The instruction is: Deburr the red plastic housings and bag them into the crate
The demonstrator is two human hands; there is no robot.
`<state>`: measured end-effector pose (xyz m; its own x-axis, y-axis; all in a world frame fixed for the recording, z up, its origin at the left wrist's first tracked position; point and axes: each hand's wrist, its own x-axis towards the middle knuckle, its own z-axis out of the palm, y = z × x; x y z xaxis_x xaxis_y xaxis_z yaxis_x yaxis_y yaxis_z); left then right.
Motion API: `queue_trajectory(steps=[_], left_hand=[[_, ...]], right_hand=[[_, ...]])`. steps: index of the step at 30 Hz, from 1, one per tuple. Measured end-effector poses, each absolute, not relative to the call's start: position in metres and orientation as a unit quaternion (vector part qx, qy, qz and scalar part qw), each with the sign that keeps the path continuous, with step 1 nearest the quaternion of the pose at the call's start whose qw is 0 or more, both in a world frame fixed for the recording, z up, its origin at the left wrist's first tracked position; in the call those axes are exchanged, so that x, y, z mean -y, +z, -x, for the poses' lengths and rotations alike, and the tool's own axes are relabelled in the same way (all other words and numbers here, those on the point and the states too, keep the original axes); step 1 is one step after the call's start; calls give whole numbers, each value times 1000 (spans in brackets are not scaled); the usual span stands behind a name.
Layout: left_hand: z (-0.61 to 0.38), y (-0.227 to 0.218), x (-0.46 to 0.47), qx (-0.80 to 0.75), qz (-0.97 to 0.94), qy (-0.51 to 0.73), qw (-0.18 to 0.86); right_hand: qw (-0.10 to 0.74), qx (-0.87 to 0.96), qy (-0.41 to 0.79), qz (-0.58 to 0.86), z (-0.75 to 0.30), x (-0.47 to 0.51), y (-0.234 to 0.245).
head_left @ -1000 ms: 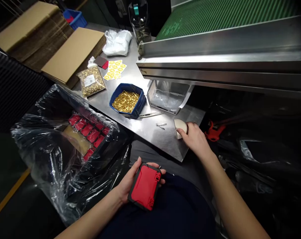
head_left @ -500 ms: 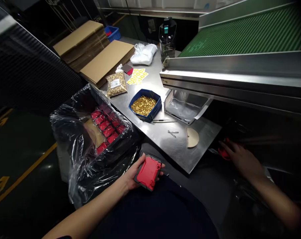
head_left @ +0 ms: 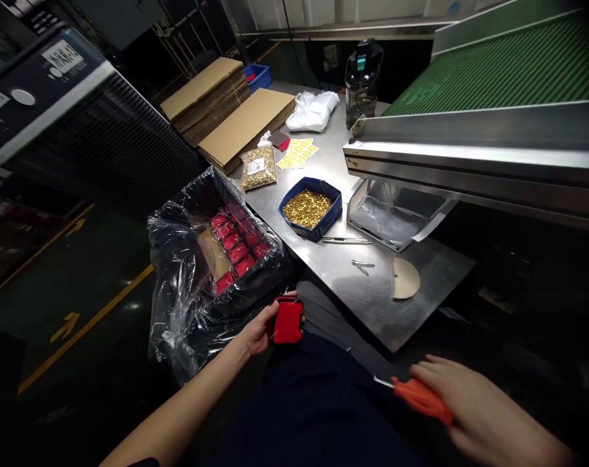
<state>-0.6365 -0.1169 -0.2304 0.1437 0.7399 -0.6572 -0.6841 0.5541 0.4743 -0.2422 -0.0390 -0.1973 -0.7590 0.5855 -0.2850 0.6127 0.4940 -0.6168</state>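
My left hand (head_left: 258, 331) is closed around a red and black rectangular case (head_left: 287, 322), held over my lap. The thumb lies along its left edge, and some fingers are hidden beneath it. At the lower right my right hand (head_left: 455, 389), a little blurred, grips an orange-handled tool (head_left: 421, 397) with a thin, pale metal tip pointing toward the case. The tool and the case are apart. Left of the case stands a black box lined with clear plastic (head_left: 178, 279), holding several similar red and black pieces (head_left: 235, 246).
On the metal table (head_left: 343, 285) stand a blue bin of small brass parts (head_left: 310, 211), a bag of parts (head_left: 258, 167), tweezers (head_left: 347, 240), nail clippers (head_left: 362, 266) and a beige disc (head_left: 405, 279). A green conveyor (head_left: 499, 84) overhangs the right side; cardboard (head_left: 250, 123) lies behind.
My right hand has come from the dark area beside the table toward my lap, with the orange-handled tool in it. My left hand has turned the case. The view has shifted left.
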Motion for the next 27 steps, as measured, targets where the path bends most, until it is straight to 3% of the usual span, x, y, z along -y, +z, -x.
queue_trajectory(steps=[2, 5, 12, 15, 18, 22, 24, 27], left_hand=[[632, -234, 120, -464, -38, 467, 752], [627, -241, 125, -474, -45, 468, 744], [631, -249, 136, -509, -85, 438, 736], [634, -235, 132, -533, -131, 405, 731], [632, -208, 118, -565, -286, 335, 697], [621, -177, 94, -517, -701, 58, 488], [615, -172, 88, -472, -766, -6, 437], [616, -177, 89, -461, -778, 5, 427]], right_hand=[[103, -851, -400, -324, 281, 46, -174], [166, -850, -364, -343, 328, 50, -160], [222, -846, -337, -347, 355, 46, -160], [247, -816, -390, -347, 334, 32, -156], [249, -784, -419, -383, 313, 7, -147], [261, -773, -431, -387, 321, -28, -129], [256, -793, -424, -355, 339, -38, -122], [233, -815, -402, -347, 356, -41, -117]])
